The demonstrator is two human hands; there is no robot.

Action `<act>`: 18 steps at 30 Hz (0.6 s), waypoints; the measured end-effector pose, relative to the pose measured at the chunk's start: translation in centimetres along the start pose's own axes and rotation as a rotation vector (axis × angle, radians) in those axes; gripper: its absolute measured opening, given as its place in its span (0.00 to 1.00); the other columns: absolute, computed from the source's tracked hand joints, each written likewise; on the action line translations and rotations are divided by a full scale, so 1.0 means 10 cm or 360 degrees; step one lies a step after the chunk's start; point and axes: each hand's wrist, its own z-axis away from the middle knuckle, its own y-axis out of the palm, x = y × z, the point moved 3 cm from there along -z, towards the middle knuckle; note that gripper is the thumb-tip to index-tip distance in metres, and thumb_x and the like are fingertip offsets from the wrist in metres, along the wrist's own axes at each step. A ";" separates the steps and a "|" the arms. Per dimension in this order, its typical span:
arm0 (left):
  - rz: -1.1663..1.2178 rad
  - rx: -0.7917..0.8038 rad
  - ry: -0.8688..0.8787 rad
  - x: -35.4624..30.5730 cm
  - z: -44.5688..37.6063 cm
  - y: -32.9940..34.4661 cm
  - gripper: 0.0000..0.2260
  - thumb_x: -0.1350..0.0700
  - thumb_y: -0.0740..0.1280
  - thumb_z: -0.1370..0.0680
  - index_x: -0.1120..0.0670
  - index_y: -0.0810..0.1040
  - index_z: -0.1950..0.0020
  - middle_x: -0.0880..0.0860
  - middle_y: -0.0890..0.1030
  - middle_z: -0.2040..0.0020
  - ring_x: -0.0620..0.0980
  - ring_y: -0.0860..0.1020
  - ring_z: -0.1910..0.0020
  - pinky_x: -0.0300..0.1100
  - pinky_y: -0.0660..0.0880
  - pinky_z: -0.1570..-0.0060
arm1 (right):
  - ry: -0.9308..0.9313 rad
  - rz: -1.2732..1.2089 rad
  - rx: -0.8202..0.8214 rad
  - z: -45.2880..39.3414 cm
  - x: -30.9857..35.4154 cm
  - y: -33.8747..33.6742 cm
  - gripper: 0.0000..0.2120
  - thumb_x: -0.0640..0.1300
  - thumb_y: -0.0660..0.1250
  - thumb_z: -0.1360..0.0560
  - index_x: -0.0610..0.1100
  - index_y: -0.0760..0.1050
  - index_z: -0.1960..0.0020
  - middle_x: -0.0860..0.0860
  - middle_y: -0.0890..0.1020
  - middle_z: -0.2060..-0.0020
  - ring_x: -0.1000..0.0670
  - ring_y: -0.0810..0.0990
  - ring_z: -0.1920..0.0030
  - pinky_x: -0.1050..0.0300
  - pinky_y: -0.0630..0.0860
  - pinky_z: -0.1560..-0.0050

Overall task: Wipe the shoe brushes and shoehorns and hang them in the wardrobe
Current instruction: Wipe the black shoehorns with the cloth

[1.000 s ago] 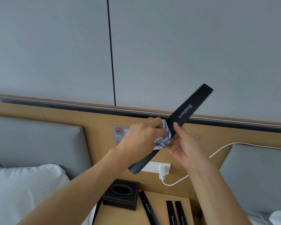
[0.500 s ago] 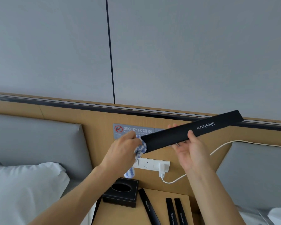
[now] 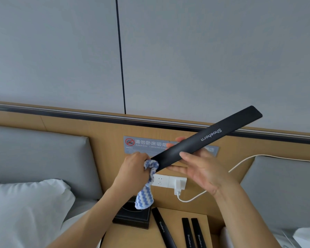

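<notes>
Shoehorn held mid-frame, cloth at its lower end.

Bottom centre: three shoehorns [image 3: 187, 231] lie on the nightstand [image 3: 207, 230] beside a black box [image 3: 132, 220]. Above, the left hand [image 3: 132, 169] grips a striped cloth [image 3: 148, 185] around the tip of the black shoehorn [image 3: 204, 140]; the right hand [image 3: 204, 172] holds its middle, thumb on top, fingers behind. Its upper end stands free against the bare wall [image 3: 204, 51].
</notes>
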 end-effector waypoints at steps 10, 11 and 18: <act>0.0582 0.0188 -0.0135 0.00 0.08 -0.02 0.03 0.63 0.68 0.24 0.57 0.80 0.56 0.55 0.82 0.60 0.52 0.82 0.59 0.43 0.78 0.61 | -0.0234 0.0697 -0.0467 -0.03 0.05 -0.05 0.23 0.54 0.77 0.34 0.40 0.75 0.50 0.42 0.86 0.56 0.40 0.87 0.53 0.49 0.84 0.61; 0.0636 0.0198 -0.0130 0.00 0.09 -0.01 0.02 0.63 0.68 0.24 0.58 0.80 0.56 0.57 0.82 0.60 0.55 0.82 0.58 0.47 0.79 0.58 | -0.0232 0.0736 -0.0514 -0.03 0.02 -0.06 0.22 0.54 0.75 0.33 0.41 0.75 0.49 0.44 0.87 0.56 0.42 0.87 0.54 0.51 0.84 0.62; 0.0817 0.0158 -0.0173 0.12 0.13 -0.05 0.01 0.61 0.70 0.24 0.58 0.81 0.55 0.57 0.83 0.59 0.57 0.83 0.57 0.57 0.79 0.52 | -0.0011 0.0434 -0.0358 0.01 -0.05 -0.15 0.14 0.41 0.70 0.25 0.42 0.78 0.39 0.44 0.85 0.47 0.44 0.85 0.47 0.55 0.82 0.57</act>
